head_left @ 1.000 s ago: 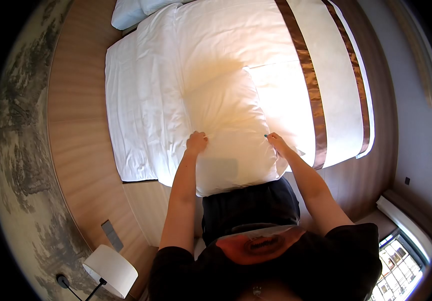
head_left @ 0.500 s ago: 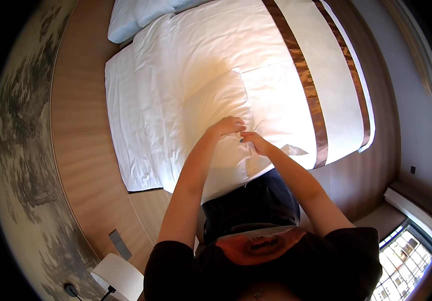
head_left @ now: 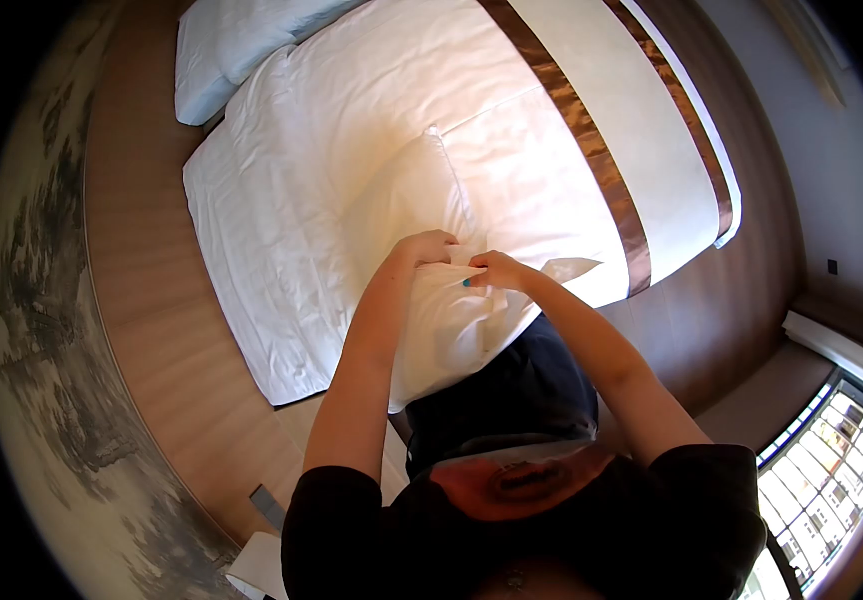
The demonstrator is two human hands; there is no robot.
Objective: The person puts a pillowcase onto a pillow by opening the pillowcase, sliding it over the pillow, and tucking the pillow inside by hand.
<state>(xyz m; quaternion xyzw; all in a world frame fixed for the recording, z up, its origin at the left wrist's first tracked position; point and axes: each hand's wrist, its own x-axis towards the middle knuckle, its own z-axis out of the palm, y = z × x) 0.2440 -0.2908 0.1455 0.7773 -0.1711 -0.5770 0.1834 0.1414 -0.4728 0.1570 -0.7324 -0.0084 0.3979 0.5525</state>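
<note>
Both hands [head_left: 425,247] [head_left: 499,271] curled, gripping white pillow [head_left: 413,196]

The pillow [head_left: 396,200] looks like cloth, matt and creased, and the duvet [head_left: 381,80] is smooth cloth, finely wrinkled. Brown bands [head_left: 581,130] shine with a satin-like gloss, while the pale runner [head_left: 656,150] between them looks matt. The headboard panelling [head_left: 146,290] appears to be smooth wood with little sheen, and the black T-shirt [head_left: 641,530] is plain matt cloth.
</note>
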